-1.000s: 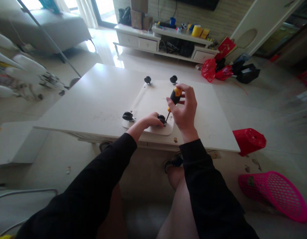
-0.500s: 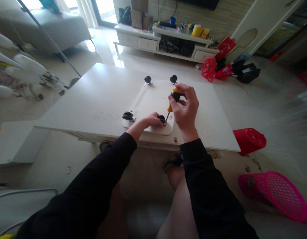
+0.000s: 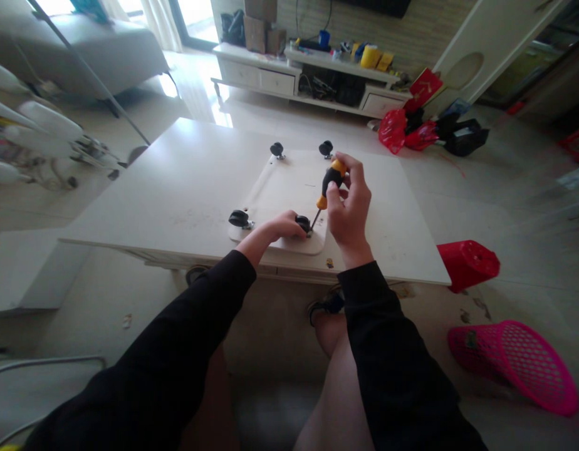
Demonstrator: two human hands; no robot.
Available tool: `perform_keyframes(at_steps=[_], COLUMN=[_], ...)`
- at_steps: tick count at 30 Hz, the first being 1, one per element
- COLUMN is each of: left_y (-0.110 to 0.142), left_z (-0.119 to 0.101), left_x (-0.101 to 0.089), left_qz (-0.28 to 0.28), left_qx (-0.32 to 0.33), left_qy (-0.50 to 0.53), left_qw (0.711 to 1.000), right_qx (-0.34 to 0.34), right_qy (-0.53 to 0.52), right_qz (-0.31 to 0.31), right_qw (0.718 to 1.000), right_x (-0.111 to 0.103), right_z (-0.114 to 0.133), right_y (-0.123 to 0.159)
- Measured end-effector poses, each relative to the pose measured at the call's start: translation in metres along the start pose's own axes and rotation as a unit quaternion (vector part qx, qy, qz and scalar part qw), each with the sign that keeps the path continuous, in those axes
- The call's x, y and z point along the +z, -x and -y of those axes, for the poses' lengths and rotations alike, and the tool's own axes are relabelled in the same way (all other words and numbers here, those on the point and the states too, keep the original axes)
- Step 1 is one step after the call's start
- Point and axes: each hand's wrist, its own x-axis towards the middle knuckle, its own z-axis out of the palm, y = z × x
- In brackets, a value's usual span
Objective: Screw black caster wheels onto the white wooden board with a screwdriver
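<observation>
A white board (image 3: 289, 181) with rounded corners lies flat on the white table (image 3: 186, 175), with black casters at its corners. My left hand (image 3: 287, 226) is closed around the near right caster wheel (image 3: 302, 223). In my right hand (image 3: 353, 203) is a yellow and black screwdriver (image 3: 333, 181), gripped by its handle and tilted. Its tip meets the metal base of that same caster; the screw there is too small to make out. The near left caster (image 3: 240, 218), the far left caster (image 3: 277, 150) and the far right caster (image 3: 326, 148) stand untouched.
A red bin (image 3: 470, 264) and a pink mesh basket (image 3: 515, 366) are on the floor at the right. Beyond the table stands a low white cabinet (image 3: 256, 75) with boxes and tools on it. Red bags (image 3: 393, 130) lie near its right end.
The screwdriver handle leans slightly more to the right, and the fingers of my right hand have shifted on it. My left hand keeps its hold on the caster.
</observation>
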Motion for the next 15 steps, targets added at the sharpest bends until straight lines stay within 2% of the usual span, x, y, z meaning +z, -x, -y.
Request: perform_keyframes(at_steps=[3,8,12,15], left_y=[0.0002,-0.0012,-0.0014,0.0008], left_z=[-0.0004,0.0002,0.0002,-0.0005], left_x=[0.0004,0.0019,0.0026,0.0016], left_qz=[0.008,0.039,0.039,0.035], left_qx=[-0.006,0.012,0.02,0.029], left_qy=[-0.002,0.018,0.019,0.026], left_qw=[1.0,0.999,0.999,0.999], right_qx=[0.001,0.003,-0.02,-0.021], right_qy=[0.017,0.032,0.006,0.022], right_qz=[0.001,-0.031,-0.001,-0.021], right_qw=[1.0,0.999,1.0,0.999], right_x=[-0.0013,-0.0026,-0.0031,-0.0037], right_z=[0.0002,0.0066,0.0086,0.0082], right_y=[-0.0011,-0.0031,-0.004,-0.0048])
